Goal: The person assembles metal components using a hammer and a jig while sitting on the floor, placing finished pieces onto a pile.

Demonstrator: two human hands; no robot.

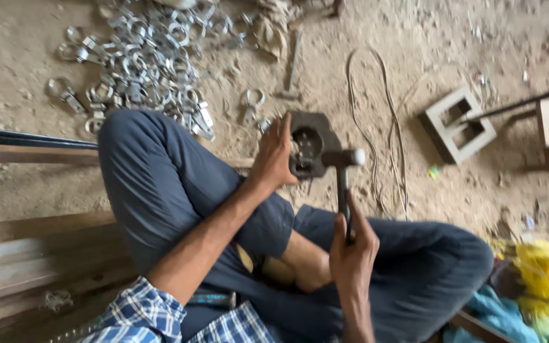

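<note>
From my seat I see the right hand (352, 249) with its grip closed round the lower end of a dark-handled hammer with a grey metal head (343, 159); the handle runs almost straight away from the body, and the head sits crosswise at its far end, just beside the right edge of a dark, blocky iron die with a round hollow (309, 147). The left hand (274, 154) is the nearer one to that block: its grip is flattened against the block's left side, fingers up along the edge, holding it rather than wrapping it. Something small and shiny lies in the hollow, but I cannot tell what. The block stands on a sandy dirt floor (414, 38) just ahead of my crossed, blue-trousered legs. Further out to the left lies a heap of bright metal ring clamps (147, 57); to the right, a loop of pale cord (376, 127), then a hollow grey concrete block (460, 124), with wooden planks (27, 254) along the near left.
</note>
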